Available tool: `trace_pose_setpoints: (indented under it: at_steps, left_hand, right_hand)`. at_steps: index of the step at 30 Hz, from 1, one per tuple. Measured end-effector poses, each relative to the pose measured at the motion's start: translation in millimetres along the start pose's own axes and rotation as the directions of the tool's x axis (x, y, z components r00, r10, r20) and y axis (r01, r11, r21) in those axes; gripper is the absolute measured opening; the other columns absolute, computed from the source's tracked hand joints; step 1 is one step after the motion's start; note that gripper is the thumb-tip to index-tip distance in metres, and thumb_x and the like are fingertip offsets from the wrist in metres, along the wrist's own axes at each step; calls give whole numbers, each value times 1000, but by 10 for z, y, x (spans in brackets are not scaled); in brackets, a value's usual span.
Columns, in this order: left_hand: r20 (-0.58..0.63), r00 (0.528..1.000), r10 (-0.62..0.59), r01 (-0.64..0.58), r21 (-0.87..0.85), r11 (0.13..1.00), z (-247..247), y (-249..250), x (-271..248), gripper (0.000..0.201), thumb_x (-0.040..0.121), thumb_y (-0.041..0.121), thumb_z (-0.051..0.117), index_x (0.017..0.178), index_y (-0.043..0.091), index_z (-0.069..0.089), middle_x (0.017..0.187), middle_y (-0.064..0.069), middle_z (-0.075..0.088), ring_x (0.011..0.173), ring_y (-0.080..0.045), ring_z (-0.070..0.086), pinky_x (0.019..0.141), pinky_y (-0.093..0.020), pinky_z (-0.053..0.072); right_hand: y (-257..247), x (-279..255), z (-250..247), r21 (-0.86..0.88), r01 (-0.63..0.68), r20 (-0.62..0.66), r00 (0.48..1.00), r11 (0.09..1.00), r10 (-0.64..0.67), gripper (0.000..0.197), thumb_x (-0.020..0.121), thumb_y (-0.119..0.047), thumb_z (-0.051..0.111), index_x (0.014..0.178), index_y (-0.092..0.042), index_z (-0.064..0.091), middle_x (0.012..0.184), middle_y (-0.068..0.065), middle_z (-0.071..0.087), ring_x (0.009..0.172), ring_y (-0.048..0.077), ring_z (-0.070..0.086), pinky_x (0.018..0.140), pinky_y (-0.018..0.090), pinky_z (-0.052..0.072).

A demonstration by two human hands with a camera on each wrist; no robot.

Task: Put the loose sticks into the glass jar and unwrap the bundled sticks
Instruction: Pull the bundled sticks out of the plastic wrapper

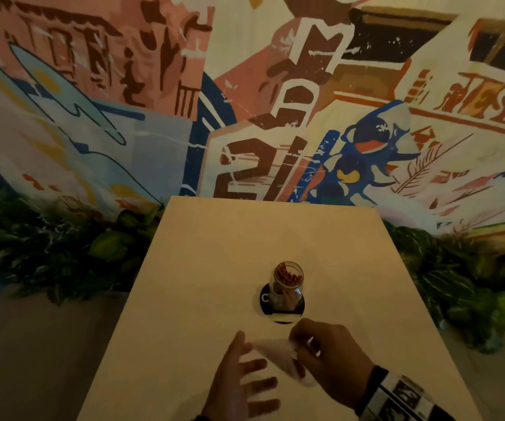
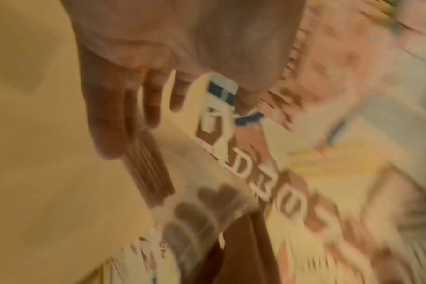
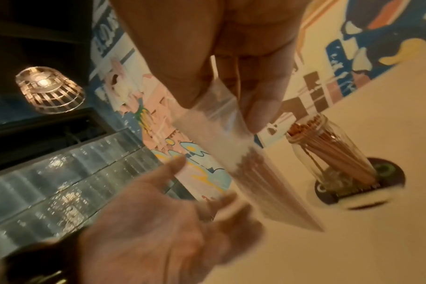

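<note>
A glass jar (image 1: 286, 285) full of brown sticks stands on a dark round coaster (image 1: 281, 302) in the middle of the pale table; the jar (image 3: 328, 153) also shows in the right wrist view. My right hand (image 1: 327, 357) pinches the top of a clear plastic wrapper (image 3: 221, 130) with a bundle of sticks (image 3: 263, 176) inside, hanging just above the table near its front. That wrapper (image 1: 278, 357) looks whitish from the head view. My left hand (image 1: 245, 381) is beside it, fingers spread and straight, palm toward the bundle (image 2: 148, 173), holding nothing.
The table (image 1: 215, 268) ends at a painted mural wall (image 1: 275, 117). Green leafy plants (image 1: 63, 253) run along both sides of the table. A lit lamp (image 3: 49, 88) and a glass-block ledge (image 3: 61, 182) appear in the right wrist view.
</note>
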State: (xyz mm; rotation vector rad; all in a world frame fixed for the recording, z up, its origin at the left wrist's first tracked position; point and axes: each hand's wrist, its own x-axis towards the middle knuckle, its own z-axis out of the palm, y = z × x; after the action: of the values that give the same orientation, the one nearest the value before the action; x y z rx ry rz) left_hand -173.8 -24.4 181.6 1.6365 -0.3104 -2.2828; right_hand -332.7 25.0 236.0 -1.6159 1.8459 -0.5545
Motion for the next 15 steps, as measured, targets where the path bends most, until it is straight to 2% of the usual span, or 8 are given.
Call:
trace_pose_setpoints:
  at_steps: [2, 4, 7, 9, 11, 12, 14, 15]
  left_hand:
    - [112, 980, -166, 181, -145, 973, -42, -4, 187, 77, 74, 64, 62, 123, 6, 47, 118, -25, 58, 89, -49, 65, 70, -54, 55]
    - [208, 961, -180, 221, -193, 956, 11, -39, 280, 85, 72, 64, 63, 125, -2, 52, 109, -30, 63, 79, -51, 67, 72, -58, 55]
    - [221, 972, -78, 142, -287, 947, 145, -44, 310, 66, 80, 56, 58, 81, -9, 67, 77, -25, 70, 67, -39, 70, 67, -55, 57]
    - [186, 983, 12, 62, -389, 919, 190, 5, 267, 49, 85, 44, 60, 75, -4, 62, 63, -21, 68, 58, -34, 69, 57, -49, 59]
    - [148, 981, 129, -57, -413, 909, 190, 102, 200, 35, 87, 33, 59, 77, 0, 58, 55, -17, 67, 51, -31, 69, 51, -41, 59]
    - [131, 973, 191, -125, -397, 909, 192, 164, 144, 29, 88, 29, 58, 78, 2, 57, 55, -14, 68, 53, -30, 70, 50, -36, 58]
    - [73, 930, 361, -314, -357, 880, 212, 302, 52, 14, 90, 20, 55, 89, 5, 58, 66, -11, 70, 65, -29, 70, 48, -31, 57]
    - [48, 885, 462, -424, -321, 847, 247, 365, -13, 10, 91, 14, 55, 99, 10, 57, 77, -10, 69, 74, -30, 68, 50, -31, 57]
  right_hand:
    - [-61, -28, -78, -49, 57, 32, 998, 997, -56, 13, 89, -24, 50, 83, -31, 59, 92, -7, 66, 78, 7, 57, 69, 15, 43]
    - [-102, -60, -126, -87, 99, 48, 994, 991, -95, 15, 89, -24, 50, 90, -29, 64, 95, -8, 67, 82, 7, 59, 74, 20, 48]
    - [-97, -119, -181, -19, 111, 50, 993, 994, -110, 18, 89, -22, 53, 94, -31, 67, 95, -11, 67, 85, 5, 60, 74, 18, 50]
    - [-29, -170, -208, 112, 83, 20, 996, 990, -86, 23, 85, -17, 55, 93, -35, 67, 96, -16, 67, 90, 1, 59, 76, 17, 50]
    - [39, -206, -220, 397, -36, -28, 998, 917, 51, 27, 78, -14, 56, 91, -34, 68, 102, -16, 66, 97, -1, 59, 79, 20, 52]
    - [71, -207, -209, 584, -127, -32, 983, 802, 178, 27, 75, -15, 56, 93, -32, 68, 107, -11, 66, 100, 3, 59, 82, 25, 53]
    - [143, -160, -147, 870, -313, 126, 888, 381, 443, 17, 85, -27, 55, 99, -26, 64, 115, 4, 62, 106, 20, 57, 91, 42, 50]
    - [160, -126, -114, 913, -374, 245, 824, 165, 511, 25, 90, -38, 48, 104, -22, 61, 117, 8, 61, 109, 26, 55, 94, 47, 46]
